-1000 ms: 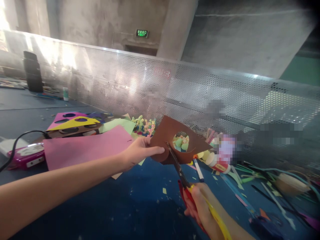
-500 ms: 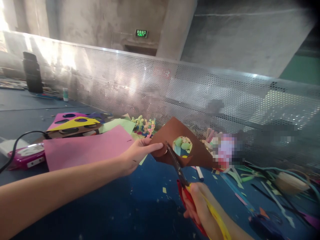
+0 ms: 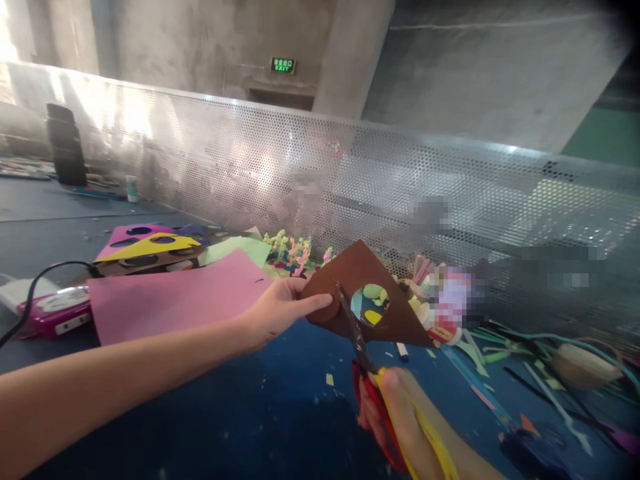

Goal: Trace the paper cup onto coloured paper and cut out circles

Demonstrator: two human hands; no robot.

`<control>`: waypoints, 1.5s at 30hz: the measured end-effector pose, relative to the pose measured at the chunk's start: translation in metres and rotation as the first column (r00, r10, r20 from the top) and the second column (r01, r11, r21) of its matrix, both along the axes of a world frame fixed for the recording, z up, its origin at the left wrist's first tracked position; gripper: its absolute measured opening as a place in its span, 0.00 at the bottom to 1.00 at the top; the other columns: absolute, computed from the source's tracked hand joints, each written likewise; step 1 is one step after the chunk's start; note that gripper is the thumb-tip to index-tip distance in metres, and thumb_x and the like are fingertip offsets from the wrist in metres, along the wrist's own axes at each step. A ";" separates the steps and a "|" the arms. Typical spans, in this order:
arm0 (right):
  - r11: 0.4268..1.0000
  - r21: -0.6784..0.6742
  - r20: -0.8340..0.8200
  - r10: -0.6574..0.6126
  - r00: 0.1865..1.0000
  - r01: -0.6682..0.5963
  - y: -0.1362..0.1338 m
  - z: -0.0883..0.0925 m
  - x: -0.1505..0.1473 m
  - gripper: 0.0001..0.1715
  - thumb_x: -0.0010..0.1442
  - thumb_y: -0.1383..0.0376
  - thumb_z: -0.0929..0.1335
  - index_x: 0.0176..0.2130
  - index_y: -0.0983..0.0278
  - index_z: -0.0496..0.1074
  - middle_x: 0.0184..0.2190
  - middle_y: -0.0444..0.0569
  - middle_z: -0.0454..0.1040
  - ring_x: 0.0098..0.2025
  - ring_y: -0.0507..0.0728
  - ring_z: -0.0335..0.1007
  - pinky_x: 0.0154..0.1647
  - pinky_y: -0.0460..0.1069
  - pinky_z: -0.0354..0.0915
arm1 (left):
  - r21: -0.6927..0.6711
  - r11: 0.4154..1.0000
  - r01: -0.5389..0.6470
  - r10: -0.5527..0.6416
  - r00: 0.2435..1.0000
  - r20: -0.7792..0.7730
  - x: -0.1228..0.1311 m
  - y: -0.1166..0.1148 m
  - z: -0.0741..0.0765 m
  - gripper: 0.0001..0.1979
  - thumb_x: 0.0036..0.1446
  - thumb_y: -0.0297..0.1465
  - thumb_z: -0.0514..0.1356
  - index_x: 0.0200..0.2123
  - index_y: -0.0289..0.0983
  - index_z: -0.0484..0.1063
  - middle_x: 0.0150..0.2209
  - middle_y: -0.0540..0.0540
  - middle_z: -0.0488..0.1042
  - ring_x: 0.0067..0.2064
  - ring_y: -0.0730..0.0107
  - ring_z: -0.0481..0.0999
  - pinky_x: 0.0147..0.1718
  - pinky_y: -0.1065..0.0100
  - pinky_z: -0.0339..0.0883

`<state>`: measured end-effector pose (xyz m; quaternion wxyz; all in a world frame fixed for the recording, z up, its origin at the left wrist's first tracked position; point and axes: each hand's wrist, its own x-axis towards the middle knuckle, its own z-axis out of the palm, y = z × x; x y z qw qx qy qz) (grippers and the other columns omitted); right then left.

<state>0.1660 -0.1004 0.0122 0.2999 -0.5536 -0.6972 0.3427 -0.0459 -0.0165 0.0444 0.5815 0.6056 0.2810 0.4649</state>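
My left hand (image 3: 283,308) pinches the left corner of a brown sheet of paper (image 3: 357,263), its thumb lying on top. A round hole is cut through the sheet's right half, and coloured pieces show through it. My right hand (image 3: 395,407) grips scissors (image 3: 356,333) by their red and yellow handles. The dark blades reach up to the brown paper, their tips close to my left thumb, between it and the hole. A curved cut edge shows beside the thumb. A pink sheet (image 3: 175,293) lies on the table left of my left hand.
Cut pink and yellow sheets (image 3: 160,245) lie at the left, near a magenta power strip (image 3: 55,312). Small clay figures (image 3: 290,250) stand behind the hands. Paper scraps, strips and a tape roll (image 3: 585,365) lie on the right. A perforated metal panel (image 3: 240,160) runs behind.
The brown paper has turned and tilted slightly, its top corner shifting right. Its right corner has dropped, uncovering more of the items behind. Both hands keep their hold and have barely moved.
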 end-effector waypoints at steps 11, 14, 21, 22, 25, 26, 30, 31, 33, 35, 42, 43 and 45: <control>1.000 -0.024 0.005 -0.004 1.000 0.004 -0.005 -0.011 0.005 0.14 0.63 0.60 0.64 0.47 0.64 0.69 0.48 0.49 0.70 0.44 0.58 0.69 0.43 0.54 0.68 | -0.002 1.000 0.017 -0.017 1.000 0.010 -0.001 0.000 0.001 0.09 0.50 0.34 0.65 0.32 0.33 0.77 0.31 0.47 0.79 0.33 0.71 0.76 0.37 0.71 0.67; 1.000 -0.024 -0.007 -0.012 1.000 0.012 0.000 -0.009 0.004 0.15 0.63 0.60 0.64 0.47 0.64 0.69 0.49 0.49 0.69 0.45 0.60 0.69 0.44 0.55 0.68 | 0.001 0.999 0.033 -0.033 0.999 0.028 -0.001 0.000 0.002 0.08 0.50 0.33 0.65 0.31 0.33 0.77 0.30 0.48 0.79 0.33 0.72 0.75 0.37 0.71 0.67; 0.999 -0.031 -0.052 -0.035 0.998 0.034 -0.005 -0.013 0.007 0.22 0.64 0.53 0.60 0.32 0.66 0.71 0.25 0.44 0.71 0.29 0.54 0.71 0.36 0.51 0.69 | -0.005 0.997 0.073 -0.073 0.996 0.044 -0.003 0.003 0.002 0.08 0.51 0.33 0.65 0.31 0.34 0.77 0.31 0.47 0.79 0.33 0.71 0.75 0.39 0.70 0.66; 0.999 -0.027 -0.058 -0.043 0.997 0.042 -0.007 -0.013 0.007 0.25 0.64 0.50 0.58 0.29 0.65 0.69 0.19 0.42 0.67 0.26 0.53 0.70 0.36 0.51 0.69 | -0.005 0.997 0.073 -0.073 0.996 0.041 -0.003 0.003 0.002 0.08 0.50 0.33 0.65 0.31 0.34 0.77 0.30 0.47 0.79 0.33 0.71 0.75 0.39 0.70 0.66; 0.994 0.013 -0.075 -0.104 0.992 0.105 -0.012 -0.011 0.001 0.30 0.61 0.43 0.55 0.26 0.62 0.65 0.15 0.40 0.60 0.24 0.55 0.70 0.36 0.51 0.69 | -0.008 0.997 0.072 -0.072 0.997 0.039 -0.005 0.006 0.002 0.07 0.50 0.33 0.65 0.31 0.34 0.77 0.31 0.47 0.79 0.34 0.70 0.75 0.39 0.70 0.66; 0.990 0.029 -0.075 -0.137 0.988 0.139 -0.013 -0.009 -0.002 0.31 0.60 0.41 0.54 0.26 0.62 0.64 0.16 0.41 0.60 0.25 0.56 0.70 0.36 0.51 0.69 | -0.011 0.997 0.075 -0.075 0.996 0.042 -0.005 0.007 0.002 0.07 0.50 0.33 0.65 0.32 0.34 0.77 0.31 0.47 0.79 0.34 0.70 0.76 0.39 0.69 0.66; 0.970 0.039 -0.049 -0.237 0.970 0.239 -0.018 -0.001 -0.013 0.34 0.56 0.36 0.53 0.24 0.61 0.61 0.17 0.41 0.58 0.25 0.57 0.71 0.36 0.53 0.68 | -0.024 0.996 0.082 -0.081 0.996 0.031 -0.007 0.011 0.002 0.09 0.50 0.33 0.65 0.34 0.35 0.78 0.34 0.45 0.80 0.36 0.68 0.77 0.41 0.68 0.67; 0.968 0.033 -0.048 -0.247 0.968 0.249 -0.018 0.000 -0.015 0.34 0.55 0.36 0.52 0.24 0.60 0.60 0.17 0.41 0.58 0.25 0.57 0.71 0.36 0.53 0.68 | -0.024 0.997 0.077 -0.076 0.997 0.025 -0.007 0.012 0.002 0.09 0.50 0.33 0.65 0.34 0.35 0.78 0.34 0.45 0.80 0.36 0.68 0.77 0.41 0.67 0.67; 0.963 0.020 -0.054 -0.267 0.962 0.269 -0.019 0.002 -0.017 0.35 0.54 0.35 0.52 0.24 0.60 0.60 0.16 0.40 0.57 0.25 0.57 0.71 0.36 0.53 0.68 | -0.021 0.998 0.063 -0.063 0.998 0.019 -0.008 0.014 0.001 0.09 0.49 0.33 0.66 0.33 0.35 0.79 0.34 0.45 0.81 0.36 0.68 0.77 0.41 0.68 0.67; 0.955 0.005 -0.069 -0.297 0.952 0.298 -0.019 0.001 -0.017 0.34 0.54 0.34 0.52 0.25 0.60 0.60 0.17 0.40 0.59 0.25 0.57 0.71 0.36 0.53 0.68 | -0.025 0.998 0.051 -0.051 0.998 0.023 -0.008 0.016 0.001 0.09 0.47 0.33 0.67 0.33 0.36 0.79 0.33 0.46 0.81 0.35 0.69 0.77 0.41 0.68 0.68; 0.966 -0.058 -0.119 -0.255 0.960 0.250 -0.014 -0.008 -0.010 0.32 0.56 0.36 0.53 0.26 0.59 0.60 0.12 0.38 0.54 0.23 0.56 0.68 0.37 0.53 0.68 | -0.068 0.998 0.016 -0.012 0.999 0.053 -0.006 0.018 -0.003 0.10 0.47 0.35 0.68 0.32 0.34 0.79 0.33 0.44 0.81 0.35 0.68 0.77 0.40 0.69 0.68; 0.973 -0.054 -0.122 -0.232 0.965 0.227 -0.013 -0.009 -0.009 0.33 0.56 0.36 0.53 0.26 0.59 0.60 0.12 0.38 0.54 0.23 0.56 0.67 0.37 0.54 0.68 | -0.071 0.997 0.012 -0.008 0.998 0.059 -0.006 0.018 -0.004 0.11 0.47 0.35 0.68 0.32 0.34 0.79 0.33 0.44 0.81 0.36 0.68 0.77 0.40 0.69 0.68; 0.982 -0.060 -0.143 -0.186 0.972 0.179 -0.011 -0.009 -0.010 0.34 0.56 0.36 0.52 0.23 0.60 0.59 0.11 0.38 0.52 0.22 0.55 0.66 0.35 0.53 0.69 | -0.073 0.997 -0.008 0.012 0.998 0.059 -0.005 0.016 -0.004 0.12 0.47 0.36 0.67 0.33 0.34 0.79 0.33 0.44 0.81 0.36 0.68 0.77 0.39 0.69 0.68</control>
